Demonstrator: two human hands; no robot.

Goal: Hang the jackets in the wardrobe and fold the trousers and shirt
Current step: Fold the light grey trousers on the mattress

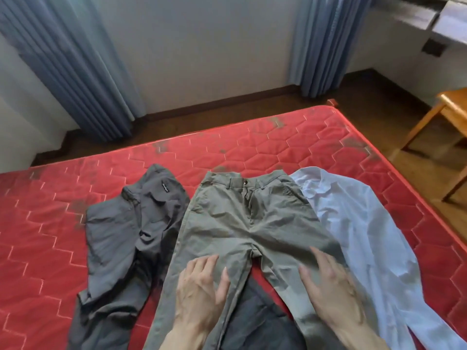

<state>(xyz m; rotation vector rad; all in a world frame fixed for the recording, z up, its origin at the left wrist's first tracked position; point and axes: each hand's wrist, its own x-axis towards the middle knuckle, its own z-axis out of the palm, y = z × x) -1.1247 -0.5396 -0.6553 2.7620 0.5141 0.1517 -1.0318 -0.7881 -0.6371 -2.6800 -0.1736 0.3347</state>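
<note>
Olive-green trousers [242,218] lie spread flat on the red mattress [316,137], waistband away from me, legs parted. My left hand [202,289] rests flat on the left leg with straight fingers. My right hand [328,286] presses flat on the right leg. Crumpled dark grey trousers [121,238] lie to the left, part of them running under the olive pair. To the right a light blue shirt [358,223] lies rumpled, its left edge tucked under the olive trousers. No jacket or wardrobe is in view.
The mattress ends at a wooden floor [202,120] beyond. Blue curtains [75,72] hang at the white wall. A wooden chair or small table [444,127] stands off the mattress's right side.
</note>
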